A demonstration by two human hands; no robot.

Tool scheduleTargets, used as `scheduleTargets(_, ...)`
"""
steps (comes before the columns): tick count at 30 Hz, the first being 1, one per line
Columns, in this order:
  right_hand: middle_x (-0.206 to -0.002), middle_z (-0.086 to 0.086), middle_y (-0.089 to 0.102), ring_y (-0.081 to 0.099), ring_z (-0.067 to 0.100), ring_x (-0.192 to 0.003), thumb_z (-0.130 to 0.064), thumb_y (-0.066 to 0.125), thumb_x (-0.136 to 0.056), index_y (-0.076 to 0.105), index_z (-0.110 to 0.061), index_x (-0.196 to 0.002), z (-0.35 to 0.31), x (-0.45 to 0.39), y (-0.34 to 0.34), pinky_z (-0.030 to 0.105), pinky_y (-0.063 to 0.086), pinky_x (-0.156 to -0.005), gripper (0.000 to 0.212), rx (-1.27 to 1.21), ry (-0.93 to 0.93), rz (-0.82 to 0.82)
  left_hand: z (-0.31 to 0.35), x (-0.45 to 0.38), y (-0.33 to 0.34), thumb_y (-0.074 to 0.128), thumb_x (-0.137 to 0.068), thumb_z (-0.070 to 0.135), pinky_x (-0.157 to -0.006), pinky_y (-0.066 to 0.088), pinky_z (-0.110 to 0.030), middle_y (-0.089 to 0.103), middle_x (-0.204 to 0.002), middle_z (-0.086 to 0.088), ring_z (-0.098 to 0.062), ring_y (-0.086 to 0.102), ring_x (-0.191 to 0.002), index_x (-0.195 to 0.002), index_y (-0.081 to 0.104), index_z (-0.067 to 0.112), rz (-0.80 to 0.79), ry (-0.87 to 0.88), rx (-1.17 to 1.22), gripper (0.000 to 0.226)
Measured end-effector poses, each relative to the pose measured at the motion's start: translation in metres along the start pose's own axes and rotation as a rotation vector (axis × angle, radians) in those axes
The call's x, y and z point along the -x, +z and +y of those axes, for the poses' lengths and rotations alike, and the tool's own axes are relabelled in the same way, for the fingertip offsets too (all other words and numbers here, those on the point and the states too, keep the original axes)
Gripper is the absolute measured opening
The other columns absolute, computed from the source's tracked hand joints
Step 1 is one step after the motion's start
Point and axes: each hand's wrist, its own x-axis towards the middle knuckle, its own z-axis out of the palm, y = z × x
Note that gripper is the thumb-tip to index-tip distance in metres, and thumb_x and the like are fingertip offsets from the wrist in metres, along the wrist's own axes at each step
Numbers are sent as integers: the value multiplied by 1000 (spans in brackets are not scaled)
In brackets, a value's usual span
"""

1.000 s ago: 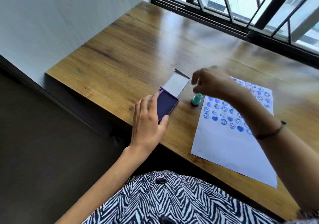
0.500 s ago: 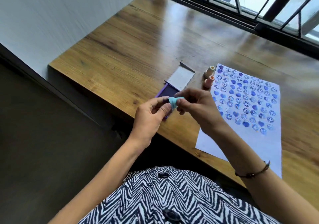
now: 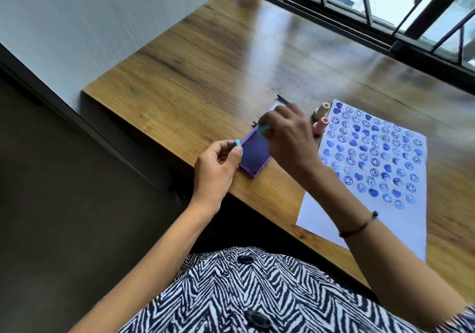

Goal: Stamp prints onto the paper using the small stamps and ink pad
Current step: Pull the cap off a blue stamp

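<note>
My right hand [image 3: 289,137] grips a small teal stamp [image 3: 264,129] and holds it over the far end of the open purple ink pad [image 3: 253,158]. My left hand [image 3: 216,168] hovers off the table's near-left edge beside the pad, pinching the stamp's light-blue cap [image 3: 237,142] between thumb and fingers. The white paper [image 3: 321,217] lies to the right, covered with several rows of blue smiley and heart prints [image 3: 372,153]. Two more small stamps, a cream one [image 3: 324,108] and a pink one [image 3: 322,124], lie between the pad and the paper.
The pad's lid [image 3: 276,106] lies flipped open behind it, mostly hidden by my right hand. The wooden table [image 3: 205,75] ends at a wall on the left and a barred window [image 3: 385,6] at the back. The near edge drops to my lap.
My right hand picked up the teal stamp beside the paper, both hands pulled its cap off, and now the right hand holds the stamp over the pad while the left keeps the cap.
</note>
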Motion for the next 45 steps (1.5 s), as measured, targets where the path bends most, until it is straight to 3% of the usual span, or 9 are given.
scheduleTargets(4, -90, 21, 62, 52, 34, -85, 11, 49, -71, 57, 2, -87, 1, -4, 15, 36, 38, -59, 20, 158, -109, -217, -7, 3, 3, 60, -83, 20, -73, 51, -33, 64, -80, 10, -1, 58, -68, -83, 59, 33, 56, 51, -60, 13)
scheduleTargets(7, -89, 17, 63, 52, 33, -86, 6, 51, -71, 59, -2, -85, 6, -13, 10, 36, 45, -60, 18, 144, -111, -224, -9, 5, 1, 60, -83, 19, -77, 52, -42, 64, -82, 4, -13, 59, -73, -84, 59, 32, 78, 54, -48, 13)
scheduleTargets(13, -93, 16, 60, 52, 32, -85, 6, 53, -70, 58, -2, -87, 3, -8, 11, 30, 32, -58, 20, 102, -57, -277, -8, 5, 1, 59, -83, 18, -80, 54, -49, 66, -84, -7, -22, 62, -76, -82, 59, 31, 85, 52, -76, 13)
scheduleTargets(16, -96, 17, 56, 52, 33, -81, 7, 52, -69, 56, -3, -89, 0, -9, 9, 31, 31, -55, 23, 33, 17, -269, -9, 1, 0, 59, -83, 18, -78, 54, -45, 66, -83, -8, -20, 61, -75, -82, 60, 30, 63, 49, -66, 13)
scheduleTargets(22, -99, 18, 57, 51, 28, -79, 5, 53, -71, 57, -3, -93, -10, -3, 10, 28, 28, -58, 23, -11, 16, -303, -16, -3, -1, 58, -85, 17, -61, 52, -18, 66, -80, -3, -4, 61, -61, -86, 62, 25, 43, 52, -9, 8)
scheduleTargets(29, -98, 17, 55, 54, 35, -81, 3, 52, -73, 56, -3, -92, -18, 3, 12, 31, 33, -55, 20, 3, 37, -318, -20, -5, -2, 56, -84, 15, -57, 50, -14, 64, -73, 3, -2, 60, -58, -83, 63, 23, 26, 43, 50, 10)
scheduleTargets(33, -99, 16, 53, 54, 35, -79, -1, 55, -75, 55, -4, -95, -22, 6, 12, 36, 44, -56, 20, -13, 88, -314, -20, -6, -2, 55, -85, 14, -57, 50, -14, 64, -74, 1, -3, 59, -57, -84, 62, 20, 12, 23, 79, 10)
scheduleTargets(37, -100, 16, 54, 54, 32, -76, -7, 60, -77, 55, -6, -95, -22, 10, 13, 27, 28, -52, 19, 11, 75, -333, -17, -6, -2, 55, -85, 13, -58, 51, -15, 64, -76, -1, -3, 59, -57, -86, 63, 18, 3, 3, 98, 9)
scheduleTargets(45, -98, 17, 51, 44, 27, -70, -11, 54, -80, 53, -4, -94, -29, 16, 11, 31, 29, -54, 16, -7, 106, -268, -19, -5, -5, 55, -85, 16, -62, 52, -18, 65, -80, -3, -7, 61, -63, -88, 63, 17, -14, -7, 76, 8)
